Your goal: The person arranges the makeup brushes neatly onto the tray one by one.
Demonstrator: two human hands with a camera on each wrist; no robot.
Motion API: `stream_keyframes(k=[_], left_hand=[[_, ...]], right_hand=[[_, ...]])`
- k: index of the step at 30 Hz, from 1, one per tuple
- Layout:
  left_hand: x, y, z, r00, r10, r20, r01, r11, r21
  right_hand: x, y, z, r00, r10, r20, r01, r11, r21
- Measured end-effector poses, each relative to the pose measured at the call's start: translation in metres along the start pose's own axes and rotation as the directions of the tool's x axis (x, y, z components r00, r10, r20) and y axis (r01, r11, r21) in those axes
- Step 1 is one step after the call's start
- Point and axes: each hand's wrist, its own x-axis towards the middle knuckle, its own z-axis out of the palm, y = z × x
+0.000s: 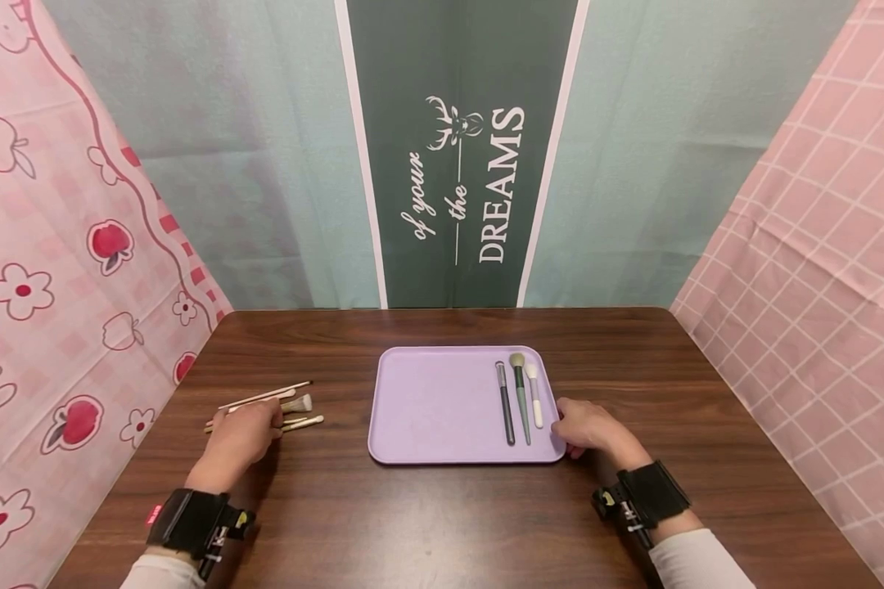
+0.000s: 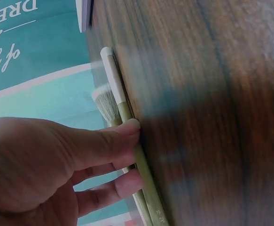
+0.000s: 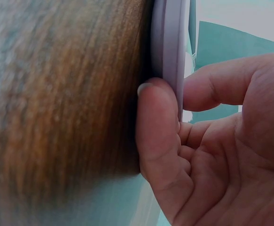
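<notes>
My left hand [image 1: 241, 432] is low over several makeup brushes on the left of the table, its thumb and fingers pinching a flat-headed makeup brush [image 2: 107, 104]. Another brush with a pale tip [image 2: 113, 75] lies against the fingertips. Beyond that hand is a thin brush [image 1: 295, 385]. On the other side, my right hand [image 1: 591, 425] grips the right rim of a lilac tray [image 1: 435, 405], its thumb above the rim and fingers below. In the tray's right part lie a dark-handled brush [image 1: 506, 405], a green brush [image 1: 521, 401] and a white brush [image 1: 535, 401].
The brown wooden table [image 1: 427, 523] ends at a green curtain [image 1: 265, 204] behind. Pink cloths hang on both sides, an apple-patterned cloth [image 1: 74, 327] at left and a checked cloth [image 1: 818, 270] at right.
</notes>
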Motion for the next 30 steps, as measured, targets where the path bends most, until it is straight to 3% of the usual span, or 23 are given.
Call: stream_keyframes(k=[15,21,30], left_hand=[[0.005,0.0,0.0,0.999,0.029,0.034,-0.029,0.999,-0.015],[0.007,0.009,-0.002,0.997,0.074,-0.007,-0.074,0.997,-0.026],[0.009,0.019,-0.002,0.996,0.082,-0.031,-0.083,0.996,-0.035]], right_hand=[[0.001,0.0,-0.001,1.0,-0.008,0.013,0.008,1.0,0.003],[0.001,0.0,-0.001,1.0,-0.001,0.015,0.001,1.0,0.006],[0.002,0.0,-0.001,1.0,-0.008,0.019,0.008,1.0,0.0]])
